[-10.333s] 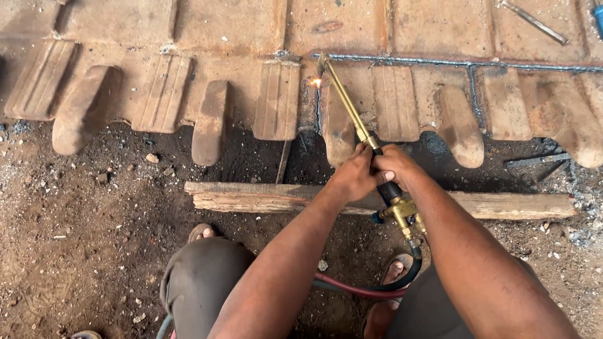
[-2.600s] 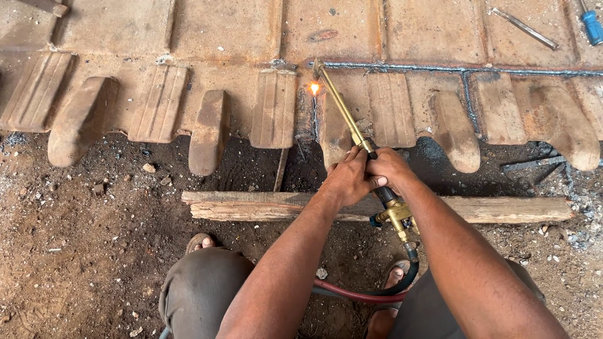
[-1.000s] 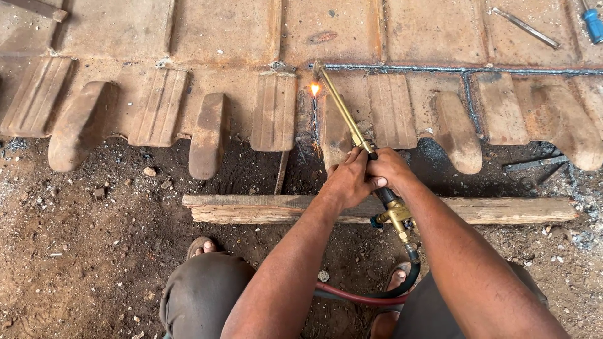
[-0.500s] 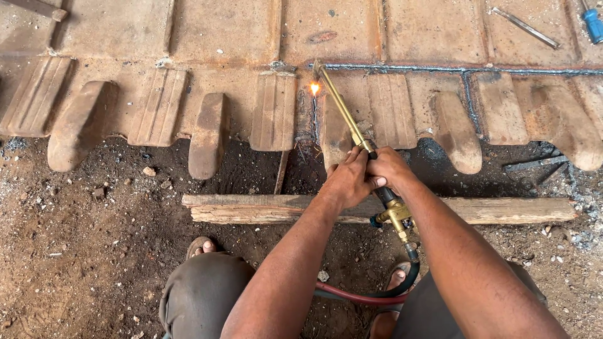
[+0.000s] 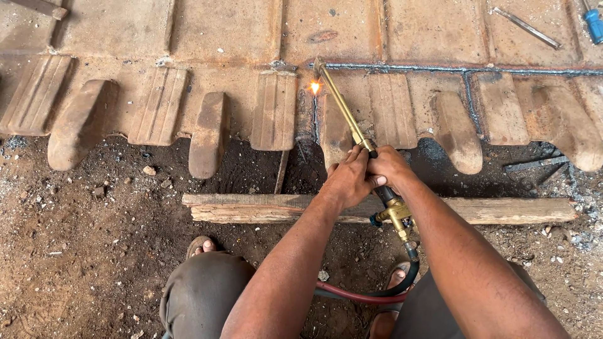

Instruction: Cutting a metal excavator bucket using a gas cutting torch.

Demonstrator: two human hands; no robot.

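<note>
Hands together | left hand (image 5: 349,179) & right hand (image 5: 391,168) both clamped on brass cutting torch (image 5: 352,122) | flame (image 5: 315,88) at rusty toothed steel plate (image 5: 207,37) | wood plank (image 5: 251,208) below, on dirt.

both arms stretch forward, forearms converging; left hand (image 5: 347,181) and right hand (image 5: 391,168) sit pressed together, fingers curled closed, knuckles up.

Brass-yellow torch (image 5: 342,103), rust-brown ribbed bucket (image 5: 207,37)
</note>
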